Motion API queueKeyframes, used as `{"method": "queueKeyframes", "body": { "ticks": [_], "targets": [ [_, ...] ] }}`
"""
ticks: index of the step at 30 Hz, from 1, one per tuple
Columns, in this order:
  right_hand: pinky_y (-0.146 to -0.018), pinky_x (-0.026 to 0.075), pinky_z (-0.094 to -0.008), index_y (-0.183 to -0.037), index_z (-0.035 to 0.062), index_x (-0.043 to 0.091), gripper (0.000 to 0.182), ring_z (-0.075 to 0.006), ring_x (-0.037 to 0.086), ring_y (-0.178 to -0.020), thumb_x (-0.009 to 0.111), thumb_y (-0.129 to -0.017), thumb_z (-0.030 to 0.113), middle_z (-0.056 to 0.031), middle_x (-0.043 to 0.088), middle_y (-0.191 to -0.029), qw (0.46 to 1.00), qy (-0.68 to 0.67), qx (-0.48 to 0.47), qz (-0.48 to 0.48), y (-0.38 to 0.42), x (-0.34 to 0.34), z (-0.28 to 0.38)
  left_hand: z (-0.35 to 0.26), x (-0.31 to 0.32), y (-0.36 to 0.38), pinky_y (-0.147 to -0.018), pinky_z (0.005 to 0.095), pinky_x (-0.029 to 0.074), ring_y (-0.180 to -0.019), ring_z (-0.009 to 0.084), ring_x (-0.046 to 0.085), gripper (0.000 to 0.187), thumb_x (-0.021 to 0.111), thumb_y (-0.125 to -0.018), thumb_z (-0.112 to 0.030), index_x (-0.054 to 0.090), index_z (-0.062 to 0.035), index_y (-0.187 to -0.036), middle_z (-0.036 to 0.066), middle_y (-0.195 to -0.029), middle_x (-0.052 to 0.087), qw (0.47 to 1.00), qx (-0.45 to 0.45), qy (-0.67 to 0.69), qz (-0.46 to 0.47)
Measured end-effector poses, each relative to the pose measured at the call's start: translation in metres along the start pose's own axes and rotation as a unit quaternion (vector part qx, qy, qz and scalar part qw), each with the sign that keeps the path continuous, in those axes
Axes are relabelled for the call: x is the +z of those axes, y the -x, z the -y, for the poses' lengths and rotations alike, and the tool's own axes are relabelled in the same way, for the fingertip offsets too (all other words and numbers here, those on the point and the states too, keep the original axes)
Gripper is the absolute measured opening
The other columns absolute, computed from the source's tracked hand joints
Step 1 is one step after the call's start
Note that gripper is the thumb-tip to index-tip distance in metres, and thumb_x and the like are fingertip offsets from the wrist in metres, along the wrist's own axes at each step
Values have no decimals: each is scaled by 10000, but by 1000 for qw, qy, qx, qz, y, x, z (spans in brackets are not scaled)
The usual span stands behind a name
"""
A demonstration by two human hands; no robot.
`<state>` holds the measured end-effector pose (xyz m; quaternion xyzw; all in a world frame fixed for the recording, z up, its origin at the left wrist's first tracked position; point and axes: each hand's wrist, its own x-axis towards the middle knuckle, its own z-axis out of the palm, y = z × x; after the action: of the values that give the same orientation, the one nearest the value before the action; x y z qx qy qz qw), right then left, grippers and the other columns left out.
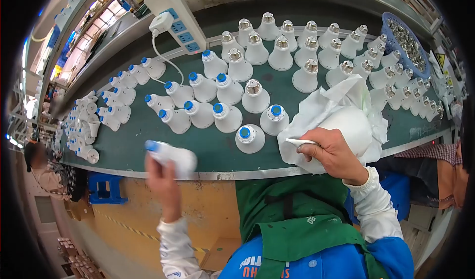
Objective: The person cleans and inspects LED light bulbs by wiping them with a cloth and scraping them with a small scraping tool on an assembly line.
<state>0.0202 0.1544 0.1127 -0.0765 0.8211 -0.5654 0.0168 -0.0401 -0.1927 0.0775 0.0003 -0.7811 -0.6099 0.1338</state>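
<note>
My left hand (164, 182), blurred by motion, grips a white light bulb (180, 161) with a blue end, tilted over the table's front edge. In my right hand (332, 152), closed in a pinch, is a thin white pointed piece (299, 142); its exact kind I cannot make out. Below and behind that hand lies a crumpled white plastic bag (354, 101) with something round and white in it. Two blue-ended bulbs (250, 138) stand upright between my hands. Behind them are more blue-ended bulbs (199, 113) and many with silver screw caps (305, 76).
At the back stands a white power strip (174, 19) with a plugged-in adapter and cable. A blue basket (388, 34) of metal caps sits at the back right. Bulbs crowd the left end of the green table (217, 159). Other people are at both sides.
</note>
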Motion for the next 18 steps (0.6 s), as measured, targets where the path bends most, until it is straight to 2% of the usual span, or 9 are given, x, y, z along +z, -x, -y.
{"method": "queueKeyframes", "body": {
  "ticks": [1, 3, 5, 9, 10, 12, 13, 18],
  "targets": [
    [-561, 416, -310, -863, 35, 646, 138, -189, 537, -572, 582, -879, 157, -66, 584, -626, 1000, 1, -3, 0, 0, 0, 0, 4, 12, 22, -939, 336, 436, -1080, 185, 544, 513, 613, -830, -25, 425, 39, -1304, 119, -1190, 554, 997, 39, 17, 71],
    [-567, 415, -316, -852, 37, 643, 145, -195, 535, -577, 579, -883, 164, -64, 582, -623, 1000, 8, -15, 5, 1, 1, -1, 4, 40, 48, -971, 327, 413, -1100, 194, 537, 518, 666, -765, 6, 480, 19, -1247, 112, -1199, 556, 976, 8, 68, 207],
    [-572, 415, -321, -841, 40, 640, 153, -201, 533, -583, 576, -886, 171, -63, 580, -621, 1000, 15, -22, 3, 2, 0, -1, -2, 66, 57, -1015, 326, 369, -1169, 189, 479, 517, 638, -748, 85, 475, -1, -1230, 112, -1289, 466, 945, -72, 151, 281],
    [-585, 407, -355, -802, 54, 618, 199, -252, 524, -598, 587, -886, 231, -79, 551, -605, 998, 41, -46, -3, 8, 1, -4, 4, 95, 53, -1031, 333, 346, -1214, 194, 429, 535, 610, -763, 101, 402, -16, -1242, 125, -1357, 371, 927, -44, 217, 302],
    [-588, 404, -365, -793, 59, 611, 215, -269, 522, -605, 592, -883, 253, -85, 541, -601, 996, 61, -62, -2, 8, 1, -4, 3, 101, 52, -1031, 333, 346, -1214, 194, 429, 535, 610, -763, 101, 402, -16, -1242, 125, -1357, 371, 926, -40, 216, 307],
    [-586, 401, -370, -796, 63, 610, 222, -276, 521, -610, 595, -881, 267, -89, 535, -600, 996, 56, -75, -10, 8, 2, -10, 3, 113, 48, -1028, 340, 347, -1214, 206, 428, 506, 607, -775, 81, 394, -16, -1224, 139, -1346, 376, 945, 36, 142, 291],
    [-585, 399, -375, -798, 67, 609, 228, -284, 520, -615, 598, -879, 280, -93, 529, -600, 995, 49, -87, -11, 9, 3, -13, 7, 117, 45, -1063, 366, 305, -1262, 230, 377, 542, 579, -794, 58, 331, -33, -1267, 154, -1353, 363, 942, 33, 149, 300],
    [-584, 398, -377, -796, 71, 606, 226, -286, 517, -615, 596, -882, 280, -91, 530, -600, 995, 45, -84, -12, 9, 4, -15, 5, 149, 39, -1020, 349, 352, -1221, 217, 411, 558, 591, -792, 60, 305, -32, -1262, 151, -1331, 368, 939, 51, 175, 293]
  ]
}}
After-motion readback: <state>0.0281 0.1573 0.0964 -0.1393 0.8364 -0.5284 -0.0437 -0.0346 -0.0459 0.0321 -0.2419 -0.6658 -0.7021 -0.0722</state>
